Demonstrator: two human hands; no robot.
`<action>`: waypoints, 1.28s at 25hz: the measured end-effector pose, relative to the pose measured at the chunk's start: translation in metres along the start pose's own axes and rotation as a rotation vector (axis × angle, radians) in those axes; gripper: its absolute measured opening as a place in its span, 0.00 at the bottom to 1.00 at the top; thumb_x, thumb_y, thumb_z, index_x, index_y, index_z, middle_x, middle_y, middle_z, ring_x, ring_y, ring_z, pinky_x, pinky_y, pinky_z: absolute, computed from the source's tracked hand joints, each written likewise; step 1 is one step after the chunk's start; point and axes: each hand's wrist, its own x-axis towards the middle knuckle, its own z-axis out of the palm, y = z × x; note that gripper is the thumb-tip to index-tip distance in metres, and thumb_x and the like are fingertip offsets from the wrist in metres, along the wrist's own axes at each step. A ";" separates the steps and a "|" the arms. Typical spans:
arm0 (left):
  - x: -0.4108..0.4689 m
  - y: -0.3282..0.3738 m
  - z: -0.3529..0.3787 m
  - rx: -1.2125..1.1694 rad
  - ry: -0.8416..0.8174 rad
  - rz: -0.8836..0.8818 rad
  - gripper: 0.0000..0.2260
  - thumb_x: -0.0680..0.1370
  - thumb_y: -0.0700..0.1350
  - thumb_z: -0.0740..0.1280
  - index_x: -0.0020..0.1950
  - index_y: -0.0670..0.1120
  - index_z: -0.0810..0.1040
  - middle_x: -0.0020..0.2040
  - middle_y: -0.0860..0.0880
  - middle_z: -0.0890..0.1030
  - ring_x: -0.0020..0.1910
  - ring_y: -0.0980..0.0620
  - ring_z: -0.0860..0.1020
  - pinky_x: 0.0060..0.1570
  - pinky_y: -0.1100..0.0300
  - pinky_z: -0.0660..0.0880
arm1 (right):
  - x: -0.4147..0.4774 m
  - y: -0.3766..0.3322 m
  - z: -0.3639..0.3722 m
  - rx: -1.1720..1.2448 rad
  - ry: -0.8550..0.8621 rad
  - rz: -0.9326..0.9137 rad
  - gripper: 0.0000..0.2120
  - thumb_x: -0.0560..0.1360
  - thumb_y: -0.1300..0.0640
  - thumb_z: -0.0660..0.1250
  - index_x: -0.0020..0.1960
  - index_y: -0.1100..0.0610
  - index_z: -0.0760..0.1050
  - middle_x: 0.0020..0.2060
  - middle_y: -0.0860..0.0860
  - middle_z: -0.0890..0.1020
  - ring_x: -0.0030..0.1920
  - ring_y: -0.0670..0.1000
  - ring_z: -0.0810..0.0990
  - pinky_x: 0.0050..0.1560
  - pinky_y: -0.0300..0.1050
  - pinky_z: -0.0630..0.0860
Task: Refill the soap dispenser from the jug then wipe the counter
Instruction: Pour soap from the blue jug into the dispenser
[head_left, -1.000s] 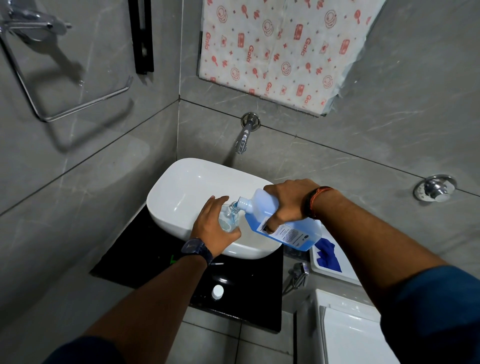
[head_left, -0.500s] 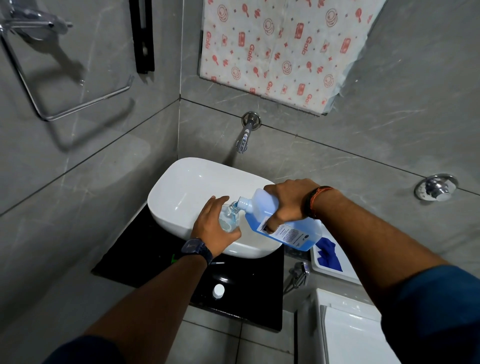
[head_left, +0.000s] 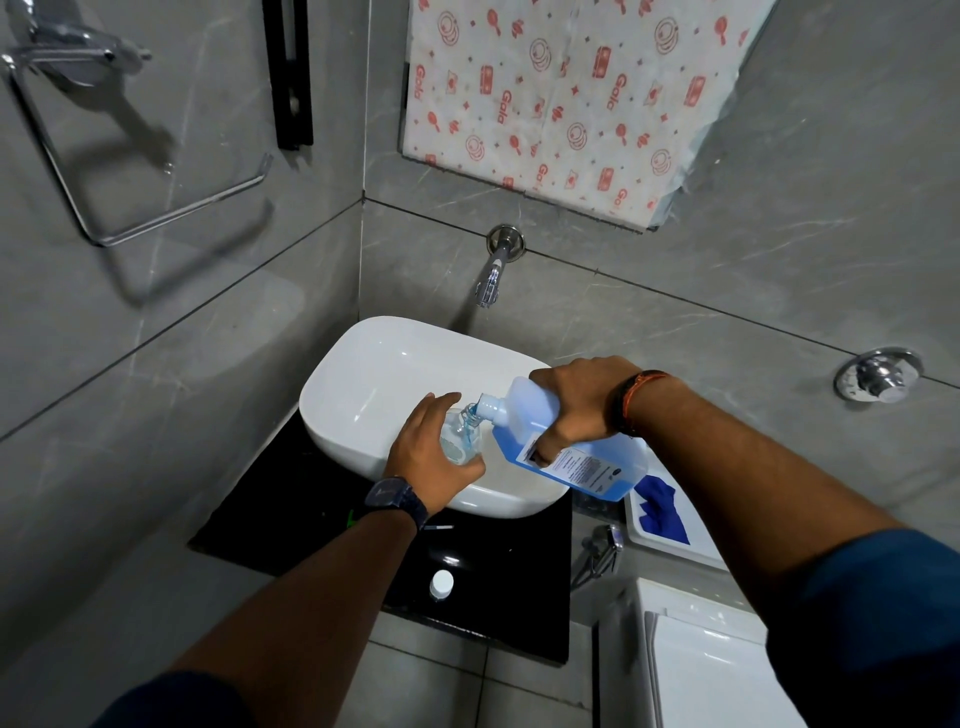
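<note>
While tipped spout-down over the white basin, jug gripped in right hand, blue liquid running into clear soap dispenser. Dispenser clasped by left hand at basin's near rim. White cap lying on black counter. Blue cloth just right, on white tray.

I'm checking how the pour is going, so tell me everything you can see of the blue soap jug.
The jug is a translucent plastic bottle with flat sides, holding blue liquid that pools along its lower side. It has a short white neck with no cap on, and a white printed label on its lower face. It is tipped nearly on its side over the white basin, its neck pointing left and down to the mouth of the small clear dispenser. The right hand grips it from above; the left hand holds the dispenser.
</note>
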 end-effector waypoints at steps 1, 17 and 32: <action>0.000 0.000 0.000 0.000 0.003 -0.002 0.35 0.62 0.47 0.76 0.67 0.51 0.67 0.67 0.48 0.71 0.66 0.51 0.68 0.59 0.65 0.62 | 0.000 0.000 0.000 0.001 -0.004 -0.001 0.30 0.56 0.29 0.70 0.51 0.42 0.68 0.46 0.47 0.80 0.44 0.52 0.78 0.38 0.44 0.70; 0.002 -0.001 -0.001 0.017 -0.016 -0.005 0.35 0.63 0.49 0.76 0.67 0.52 0.65 0.66 0.49 0.71 0.65 0.49 0.69 0.60 0.60 0.66 | 0.001 0.000 -0.003 0.019 -0.026 0.003 0.30 0.56 0.28 0.70 0.52 0.42 0.68 0.48 0.47 0.81 0.44 0.52 0.79 0.43 0.46 0.77; 0.005 0.000 -0.004 0.019 -0.001 -0.007 0.36 0.62 0.51 0.76 0.67 0.53 0.65 0.65 0.51 0.73 0.62 0.50 0.72 0.60 0.59 0.68 | 0.002 -0.001 -0.008 0.026 -0.026 0.002 0.30 0.56 0.29 0.71 0.52 0.41 0.68 0.45 0.46 0.80 0.41 0.49 0.77 0.40 0.45 0.75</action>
